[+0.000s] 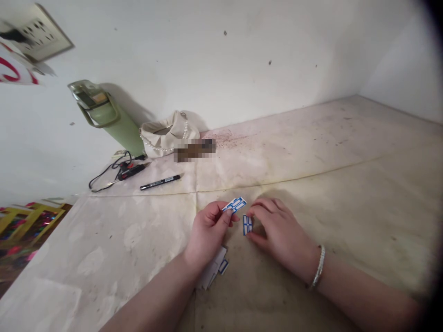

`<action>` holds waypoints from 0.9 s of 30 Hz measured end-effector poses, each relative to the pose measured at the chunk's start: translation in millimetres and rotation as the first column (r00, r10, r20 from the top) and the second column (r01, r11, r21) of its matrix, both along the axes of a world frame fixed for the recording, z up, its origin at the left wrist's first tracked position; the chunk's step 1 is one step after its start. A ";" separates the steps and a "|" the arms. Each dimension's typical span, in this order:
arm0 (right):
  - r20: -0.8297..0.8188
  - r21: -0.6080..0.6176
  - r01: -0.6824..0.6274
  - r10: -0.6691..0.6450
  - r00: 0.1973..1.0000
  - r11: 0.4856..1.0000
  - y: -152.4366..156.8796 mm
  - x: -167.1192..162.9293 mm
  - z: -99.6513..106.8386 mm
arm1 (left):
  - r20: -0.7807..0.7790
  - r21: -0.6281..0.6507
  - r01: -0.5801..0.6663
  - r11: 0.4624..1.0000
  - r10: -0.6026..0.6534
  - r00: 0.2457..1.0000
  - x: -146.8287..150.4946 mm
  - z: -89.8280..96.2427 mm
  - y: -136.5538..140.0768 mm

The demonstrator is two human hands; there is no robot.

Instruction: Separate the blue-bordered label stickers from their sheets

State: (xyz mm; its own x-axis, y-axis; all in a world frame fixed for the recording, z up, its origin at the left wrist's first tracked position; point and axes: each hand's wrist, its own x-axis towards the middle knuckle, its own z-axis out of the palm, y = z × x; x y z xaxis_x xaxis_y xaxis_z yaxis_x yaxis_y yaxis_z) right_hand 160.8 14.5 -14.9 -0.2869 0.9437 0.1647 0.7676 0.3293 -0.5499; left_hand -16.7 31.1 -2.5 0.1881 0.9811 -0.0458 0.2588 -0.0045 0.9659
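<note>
Between the thumb and fingers of my left hand [211,227] is a small stack of blue-bordered label stickers [236,204], fanned a little. My right hand [277,226], with a silvery bracelet [319,266] at the wrist, pinches a smaller label sheet [247,224] with blue frames by its edges. The two hands are close together above the table, the pieces apart from each other. Under my left wrist lie white paper slips [212,271], partly hidden by the forearm. A blue-edged label [224,266] sticks out beside them.
Farther back on the cloth-covered table [131,230] lie a black marker [160,182] and a corded black-and-red tool [129,170]. A green bottle [119,124] and a cream pouch with pearls [164,136] stand by the wall, near a blurred-out brown object [194,151]. A socket panel [41,34] is upper left.
</note>
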 end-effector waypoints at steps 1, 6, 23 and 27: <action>-0.003 -0.013 0.004 -0.004 1.000 1.000 0.1 -0.1 0.4 | -0.003 0.001 0.000 1.000 0.000 1.000 0.1 0.2 0.0; -0.022 -0.040 0.015 -0.016 1.000 0.999 0.7 -1.3 1.7 | -0.002 0.002 -0.002 1.000 0.002 1.000 0.5 -0.2 0.0; -0.445 -0.253 0.066 -0.177 0.878 0.965 2.1 -3.1 1.3 | 0.000 0.001 0.011 1.000 -0.011 1.000 1.1 0.8 -0.5; -0.473 -0.252 0.063 -0.180 0.862 0.966 2.8 -1.7 2.2 | -0.018 0.000 0.011 1.000 -0.011 1.000 1.1 1.5 -0.5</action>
State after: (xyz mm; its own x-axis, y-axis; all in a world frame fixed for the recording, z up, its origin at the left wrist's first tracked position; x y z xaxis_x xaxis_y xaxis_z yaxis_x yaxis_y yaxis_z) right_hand 159.1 17.3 -12.8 -0.1053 0.9938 0.0369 0.4066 0.0769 -0.9104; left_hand -15.6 30.6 -1.0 0.1985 0.9789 -0.0488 0.2762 -0.0081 0.9611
